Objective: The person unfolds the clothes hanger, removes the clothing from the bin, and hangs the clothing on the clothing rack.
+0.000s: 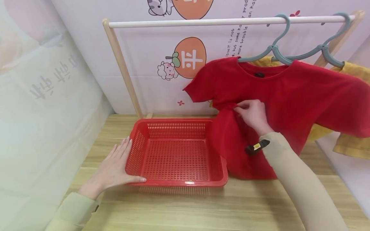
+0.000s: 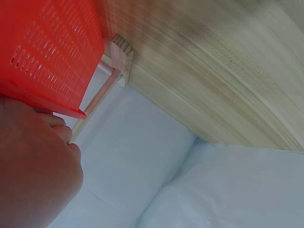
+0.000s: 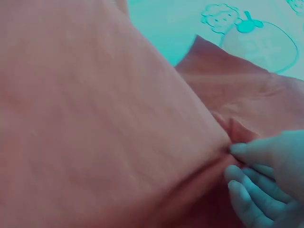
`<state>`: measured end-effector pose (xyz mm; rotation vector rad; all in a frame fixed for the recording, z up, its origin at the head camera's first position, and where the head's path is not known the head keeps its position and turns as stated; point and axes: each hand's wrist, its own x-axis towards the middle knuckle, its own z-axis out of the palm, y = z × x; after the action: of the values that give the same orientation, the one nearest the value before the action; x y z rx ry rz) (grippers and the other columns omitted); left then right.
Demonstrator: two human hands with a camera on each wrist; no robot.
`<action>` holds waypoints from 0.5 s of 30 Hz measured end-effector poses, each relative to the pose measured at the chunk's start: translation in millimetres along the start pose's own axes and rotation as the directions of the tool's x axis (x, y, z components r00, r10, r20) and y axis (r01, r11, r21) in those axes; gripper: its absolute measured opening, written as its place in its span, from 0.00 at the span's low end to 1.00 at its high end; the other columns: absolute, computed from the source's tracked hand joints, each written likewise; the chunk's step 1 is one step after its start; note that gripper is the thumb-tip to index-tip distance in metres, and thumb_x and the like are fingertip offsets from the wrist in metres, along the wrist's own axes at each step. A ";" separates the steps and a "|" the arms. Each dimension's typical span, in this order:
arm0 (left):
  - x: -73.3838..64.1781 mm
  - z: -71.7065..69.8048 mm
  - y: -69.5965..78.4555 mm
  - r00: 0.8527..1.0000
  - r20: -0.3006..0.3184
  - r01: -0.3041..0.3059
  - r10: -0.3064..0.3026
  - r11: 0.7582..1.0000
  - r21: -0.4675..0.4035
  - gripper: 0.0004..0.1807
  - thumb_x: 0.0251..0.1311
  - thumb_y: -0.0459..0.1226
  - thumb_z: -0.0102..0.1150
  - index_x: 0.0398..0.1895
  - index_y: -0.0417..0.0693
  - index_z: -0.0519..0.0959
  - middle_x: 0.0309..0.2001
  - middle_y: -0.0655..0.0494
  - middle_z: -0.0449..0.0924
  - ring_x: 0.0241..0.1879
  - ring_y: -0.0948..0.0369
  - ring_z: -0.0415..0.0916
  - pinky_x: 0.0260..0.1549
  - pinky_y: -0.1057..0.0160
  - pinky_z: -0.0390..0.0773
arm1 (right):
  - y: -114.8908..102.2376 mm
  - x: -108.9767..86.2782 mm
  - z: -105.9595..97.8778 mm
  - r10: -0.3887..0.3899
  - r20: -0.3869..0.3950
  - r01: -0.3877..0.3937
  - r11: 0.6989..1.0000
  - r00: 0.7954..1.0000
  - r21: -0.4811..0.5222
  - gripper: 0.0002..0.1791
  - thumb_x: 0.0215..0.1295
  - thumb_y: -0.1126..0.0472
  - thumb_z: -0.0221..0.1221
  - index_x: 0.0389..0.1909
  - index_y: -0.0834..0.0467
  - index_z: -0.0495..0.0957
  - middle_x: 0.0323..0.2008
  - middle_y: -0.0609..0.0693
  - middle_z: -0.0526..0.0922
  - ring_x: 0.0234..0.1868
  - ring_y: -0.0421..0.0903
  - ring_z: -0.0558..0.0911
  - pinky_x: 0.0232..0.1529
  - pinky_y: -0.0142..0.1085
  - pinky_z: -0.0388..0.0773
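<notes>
A red T-shirt [image 1: 277, 96] hangs from a grey-blue hanger [image 1: 281, 38] on the rack. My right hand [image 1: 252, 114] pinches its cloth between thumb and fingertips, below the sleeve on the left. Folds gather at the pinch, which the right wrist view shows close up on the shirt fabric [image 3: 104, 118]. The shirt's lower part drapes over the right end of a red plastic basket [image 1: 179, 183]. My left hand [image 1: 117, 165] rests at the basket's near left corner, fingers extended along the left side and thumb on the front rim. In the left wrist view, knuckles [image 2: 42, 152] sit against the basket's rim.
The rack's white rail [image 1: 188, 22] rests on wooden end posts [image 1: 121, 64]. Behind the red shirt hangs yellow clothing [image 1: 351, 144] with a second hanger [image 1: 332, 41]. The basket stands on a wood-grain table [image 1: 173, 211], with a printed cloth backdrop [image 1: 138, 64] behind and at the left.
</notes>
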<state>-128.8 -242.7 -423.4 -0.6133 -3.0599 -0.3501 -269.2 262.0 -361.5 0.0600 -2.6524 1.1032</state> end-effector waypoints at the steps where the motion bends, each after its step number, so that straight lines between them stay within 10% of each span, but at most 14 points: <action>1: -0.1 -0.3 0.0 1.000 0.000 -0.001 0.001 1.000 0.000 0.81 0.38 0.82 0.58 0.81 0.35 0.38 0.81 0.38 0.37 0.79 0.45 0.37 0.74 0.42 0.43 | -0.8 1.8 -2.4 0.018 -0.035 -0.017 1.000 0.999 0.010 0.13 0.68 0.55 0.66 0.46 0.60 0.89 0.33 0.55 0.89 0.26 0.40 0.84 0.27 0.29 0.78; 15: 0.4 -1.1 0.2 1.000 -0.002 0.002 -0.002 1.000 0.005 0.81 0.37 0.83 0.57 0.81 0.35 0.40 0.80 0.37 0.39 0.79 0.44 0.39 0.74 0.42 0.43 | 0.7 21.7 -9.8 0.192 -0.233 -0.157 0.974 0.953 0.162 0.22 0.71 0.46 0.61 0.55 0.57 0.86 0.43 0.56 0.87 0.28 0.34 0.85 0.38 0.27 0.82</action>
<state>-129.1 -242.5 -422.3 -0.6085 -3.0587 -0.3420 -287.9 270.7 -349.7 -0.2733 -2.3899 1.2634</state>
